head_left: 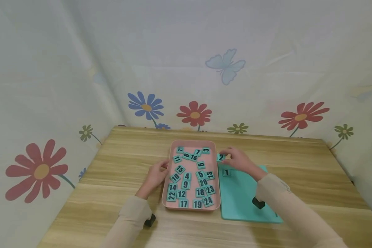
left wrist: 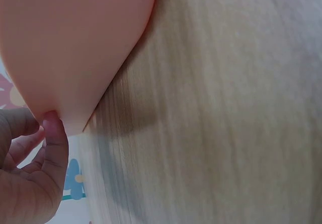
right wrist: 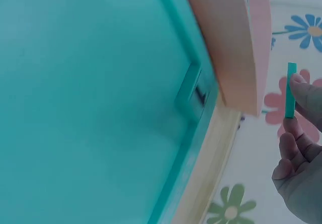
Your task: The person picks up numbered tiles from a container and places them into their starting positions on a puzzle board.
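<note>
At the left, on the wooden surface [head_left: 136, 144], the left hand [head_left: 156, 175] pinches the outer edge of the pink tray [head_left: 192, 145] between thumb and fingers; how firmly, I cannot tell. A pull or push there could slide the tray or tip it, jostling the loose number tiles [head_left: 187, 176] inside, some of which already touch or overlap. Many lie turned, so a sideways 6 [head_left: 200, 165] might be misread as a 9.

Just right of the tray's rim, the number 2 tile [head_left: 220, 157] is held up in the air, its number facing the head camera. The right hand [head_left: 239, 161] pinches it by its edges with the fingertips; so slight a hold could let it slip if the fingers roll or the tile catches the tray wall. Below it, the number 1 tile [head_left: 226, 172] sits at the upper left corner of the teal board [head_left: 238, 196], close to its raised border. A finger or the held tile brushing it could nudge it askew, and leaning on the board could shift both together.
</note>
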Demonstrator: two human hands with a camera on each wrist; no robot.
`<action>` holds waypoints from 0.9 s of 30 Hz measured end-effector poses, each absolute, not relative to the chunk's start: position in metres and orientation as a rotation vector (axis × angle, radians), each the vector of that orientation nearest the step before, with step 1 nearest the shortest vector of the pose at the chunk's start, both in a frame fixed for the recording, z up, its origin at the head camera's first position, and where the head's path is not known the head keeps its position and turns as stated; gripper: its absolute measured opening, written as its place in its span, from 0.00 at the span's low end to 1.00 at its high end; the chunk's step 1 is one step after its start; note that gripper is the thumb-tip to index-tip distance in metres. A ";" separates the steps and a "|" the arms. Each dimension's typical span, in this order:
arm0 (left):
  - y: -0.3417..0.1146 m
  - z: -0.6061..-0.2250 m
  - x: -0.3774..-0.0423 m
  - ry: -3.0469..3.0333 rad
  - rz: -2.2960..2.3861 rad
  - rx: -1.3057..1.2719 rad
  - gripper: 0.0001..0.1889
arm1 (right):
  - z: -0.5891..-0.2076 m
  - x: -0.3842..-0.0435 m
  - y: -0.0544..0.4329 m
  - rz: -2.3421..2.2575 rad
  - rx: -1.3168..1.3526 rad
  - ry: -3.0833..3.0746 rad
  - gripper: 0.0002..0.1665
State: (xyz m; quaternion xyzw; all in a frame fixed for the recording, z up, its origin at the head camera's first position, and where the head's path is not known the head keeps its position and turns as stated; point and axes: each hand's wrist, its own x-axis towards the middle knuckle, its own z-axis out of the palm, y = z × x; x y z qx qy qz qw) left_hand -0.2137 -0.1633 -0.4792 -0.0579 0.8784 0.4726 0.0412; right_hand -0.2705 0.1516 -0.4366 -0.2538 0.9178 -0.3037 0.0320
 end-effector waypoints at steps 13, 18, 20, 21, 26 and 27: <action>-0.166 -0.483 -0.215 2.692 1.456 -0.165 0.22 | -0.457 -0.263 0.195 -0.844 -0.709 2.809 0.17; -0.166 -0.482 -0.215 2.692 1.457 -0.159 0.22 | -0.466 -0.259 0.200 -0.829 -0.644 2.780 0.17; -0.166 -0.482 -0.215 2.690 1.458 -0.159 0.22 | -0.470 -0.257 0.201 -0.823 -0.645 2.780 0.18; -0.166 -0.482 -0.215 2.691 1.458 -0.153 0.22 | -0.471 -0.257 0.201 -0.819 -0.635 2.780 0.18; -0.165 -0.482 -0.215 2.691 1.464 -0.146 0.22 | -0.478 -0.254 0.200 -0.776 -0.572 2.796 0.18; -0.164 -0.482 -0.215 2.689 1.466 -0.148 0.21 | -0.479 -0.254 0.199 -0.773 -0.557 2.800 0.18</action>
